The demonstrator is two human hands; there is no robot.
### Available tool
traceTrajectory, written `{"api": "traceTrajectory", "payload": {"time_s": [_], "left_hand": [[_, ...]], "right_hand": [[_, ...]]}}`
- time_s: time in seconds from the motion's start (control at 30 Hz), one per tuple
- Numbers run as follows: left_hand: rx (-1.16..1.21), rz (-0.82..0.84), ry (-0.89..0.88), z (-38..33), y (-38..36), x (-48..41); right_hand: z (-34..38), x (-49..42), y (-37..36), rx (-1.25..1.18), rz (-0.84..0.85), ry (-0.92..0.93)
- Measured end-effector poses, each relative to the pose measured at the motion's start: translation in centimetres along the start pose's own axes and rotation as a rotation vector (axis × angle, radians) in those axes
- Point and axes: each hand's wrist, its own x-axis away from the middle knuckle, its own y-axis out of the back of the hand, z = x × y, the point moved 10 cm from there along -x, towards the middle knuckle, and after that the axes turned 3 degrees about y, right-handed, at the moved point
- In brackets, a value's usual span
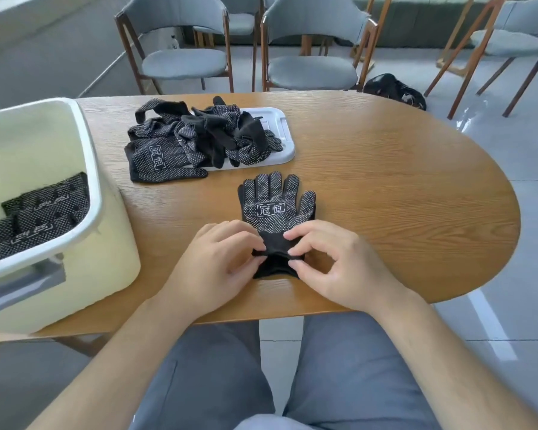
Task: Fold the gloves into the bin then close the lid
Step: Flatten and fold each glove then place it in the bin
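Both hands pinch the cuff of a flat glove [277,206]: left hand [218,262], right hand [333,262]. Glove pile [193,138] at 11 o'clock; bin [84,169] at 9.

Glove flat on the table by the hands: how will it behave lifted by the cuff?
Probably floppy: the cuff of the glove bunches where the left hand and right hand pinch it, and the pile lies crumpled. Likely light: it looks like thin knit. Its white grip dots should make it drag rather than slide on the table.
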Motion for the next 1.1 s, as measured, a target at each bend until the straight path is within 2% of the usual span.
{"api": "traceTrajectory", "payload": {"time_s": [0.23,0.43,0.6,0.73,0.8,0.9,1.1], "left_hand": [[-0.053,0.104,0.0,0.0,-0.7,1.0],[-0.008,0.035,-0.022,0.0,-0.5,-0.1],[0.222,-0.03,0.156,0.8,1.2,-2.4],[0.358,-0.089,0.289,1.4,3.3,-5.4],[0.392,-0.076,0.334,1.6,3.7,-7.3],[0.545,-0.128,0.345,1.0,4.8,-9.6],[0.737,-0.186,0.426,1.0,4.9,-10.8]], "right_hand": [[0.2,0.8,-1.1,0.067,0.156,0.018],[-0.1,0.5,-1.1,0.115,0.183,0.012],[-1.0,-1.9,1.0,0.088,-0.053,0.006],[-2.3,-4.9,4.0,-0.159,-0.201,-0.217],[-2.2,-6.9,5.2,-0.316,-0.238,-0.269],[-1.5,-9.1,6.5,-0.414,-0.247,-0.259],[-1.0,-10.2,7.3,-0.439,-0.292,-0.249]]}}
